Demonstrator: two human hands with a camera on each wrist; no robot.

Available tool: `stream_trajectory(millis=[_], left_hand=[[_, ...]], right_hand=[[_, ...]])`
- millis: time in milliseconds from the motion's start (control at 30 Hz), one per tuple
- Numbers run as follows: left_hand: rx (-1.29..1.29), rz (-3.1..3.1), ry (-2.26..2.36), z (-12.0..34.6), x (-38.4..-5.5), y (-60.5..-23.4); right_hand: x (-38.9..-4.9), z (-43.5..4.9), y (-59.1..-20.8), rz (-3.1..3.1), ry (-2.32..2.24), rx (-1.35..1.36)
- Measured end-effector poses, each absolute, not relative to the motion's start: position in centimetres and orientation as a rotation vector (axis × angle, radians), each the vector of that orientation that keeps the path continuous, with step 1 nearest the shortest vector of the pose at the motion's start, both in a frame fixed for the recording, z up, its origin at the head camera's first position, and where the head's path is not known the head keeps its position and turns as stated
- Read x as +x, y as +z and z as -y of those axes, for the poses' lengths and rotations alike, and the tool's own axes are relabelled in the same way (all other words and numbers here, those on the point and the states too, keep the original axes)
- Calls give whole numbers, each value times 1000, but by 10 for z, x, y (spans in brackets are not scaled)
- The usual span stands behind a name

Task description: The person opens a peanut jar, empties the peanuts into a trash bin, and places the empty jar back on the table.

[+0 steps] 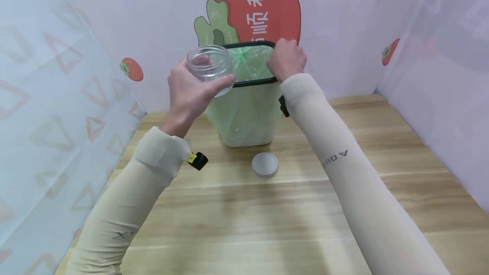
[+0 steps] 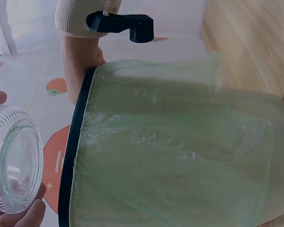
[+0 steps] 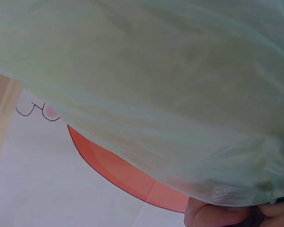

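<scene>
My left hand (image 1: 188, 92) grips an uncapped clear jar (image 1: 210, 63), held at the left end of a trash bin's black rim (image 1: 254, 83). The left wrist view shows the jar's ribbed side and round base (image 2: 21, 163), with fingertips (image 2: 32, 215) on its side. My right hand (image 1: 287, 59) holds the bin's rim at the right end, fingers curled over it. A thin green trash bag (image 1: 248, 111) lines the pale bin and hangs down outside it. In the right wrist view the bag (image 3: 132, 85) hides most of the bin, and fingers (image 3: 213, 215) show at the lower edge.
A round whitish lid (image 1: 265, 164) lies on the wood-grain table (image 1: 237, 241) in front of the bin. Printed sheets with red cartoon fruit (image 1: 263, 7) stand behind the table, and pale patterned sheets (image 1: 76, 96) close the sides.
</scene>
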State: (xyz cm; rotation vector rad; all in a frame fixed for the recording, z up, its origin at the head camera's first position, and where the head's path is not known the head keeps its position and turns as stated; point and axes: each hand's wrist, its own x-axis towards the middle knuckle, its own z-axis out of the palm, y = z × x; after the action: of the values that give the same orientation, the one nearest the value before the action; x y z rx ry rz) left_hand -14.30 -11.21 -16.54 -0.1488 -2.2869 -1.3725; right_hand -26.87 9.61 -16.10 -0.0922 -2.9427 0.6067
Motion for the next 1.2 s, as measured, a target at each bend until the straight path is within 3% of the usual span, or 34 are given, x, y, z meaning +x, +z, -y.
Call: stream_trajectory(millis=[1200], left_hand=[[-383,2359,-1286,110,-108,-232]], right_hand=[[-274,-102,-168,2893,629,-92]])
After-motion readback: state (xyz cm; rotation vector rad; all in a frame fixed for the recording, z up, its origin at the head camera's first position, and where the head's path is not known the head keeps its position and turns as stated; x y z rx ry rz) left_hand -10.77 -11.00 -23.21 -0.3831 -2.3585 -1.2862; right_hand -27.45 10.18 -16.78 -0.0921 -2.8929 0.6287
